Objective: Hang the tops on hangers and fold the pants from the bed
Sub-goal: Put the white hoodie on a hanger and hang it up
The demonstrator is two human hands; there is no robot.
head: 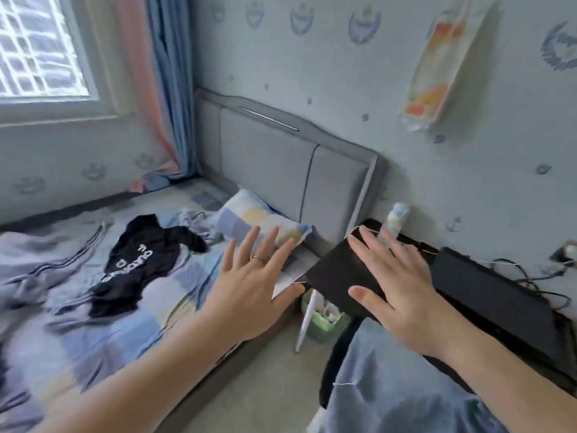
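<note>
— Where was the top?

— The black top (140,264) with white lettering lay crumpled and flat on the bed (103,332), on the checked sheet, towards the pillow end. It was well apart from both of your hands; nothing held it.

— And my hands?

— Your left hand (249,276) hovered over the near edge of the bed, fingers straight and spread wide, gripping nothing. It wore a ring (258,259) on one finger. Your right hand (396,285) was also spread flat, palm down, over a black flat panel (337,273) at the corner of the dark desk (499,295). I couldn't tell whether the palm touched the panel or only hung above it.

— What else lay around?

— A checked pillow (259,220) leaned against the grey padded headboard (281,160), just beyond your left fingertips. A pale bottle (396,218) stood at the back of the desk by the wall, behind your right fingers. Cables (530,273) trailed across the far end of the desk. On the floor between bed and desk sat a small green bin (324,321). A blue-grey cloth (390,385) filled the lower right, under your right forearm; what kind of garment it was, I couldn't say.
</note>
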